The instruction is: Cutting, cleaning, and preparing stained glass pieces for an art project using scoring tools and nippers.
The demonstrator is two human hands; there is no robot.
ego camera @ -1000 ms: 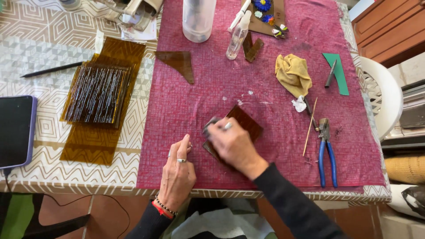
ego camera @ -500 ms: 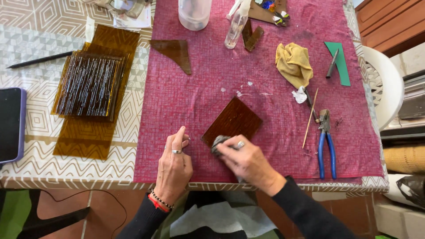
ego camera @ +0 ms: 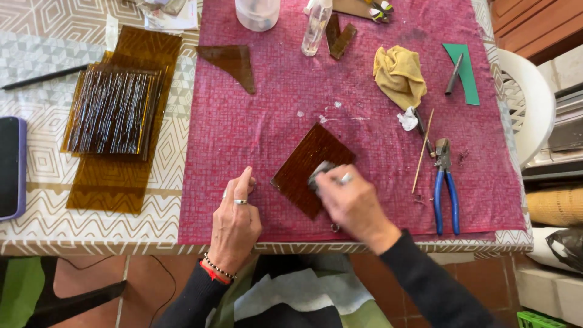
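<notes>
A square piece of amber-brown glass (ego camera: 306, 164) lies tilted like a diamond on the dark pink cloth (ego camera: 273, 121). My right hand (ego camera: 352, 203) grips a small grey block (ego camera: 320, 173) pressed against the glass's near right edge. My left hand (ego camera: 235, 215) rests flat on the cloth just left of the glass, fingers together and index stretched forward, holding nothing. A ring shows on each hand.
A stack of amber glass sheets (ego camera: 115, 112) lies left on the patterned tablecloth. A triangular glass offcut (ego camera: 234, 61), clear bottle (ego camera: 316, 27), yellow rag (ego camera: 398, 73), wooden stick (ego camera: 422, 152), blue-handled pliers (ego camera: 444, 182) and green card with pen (ego camera: 461, 70) sit around. A dark phone (ego camera: 9, 167) lies far left.
The glass square has come out from under my hands and turned. My right hand slid toward its near right edge with the grey block. My left hand moved off the glass onto the cloth.
</notes>
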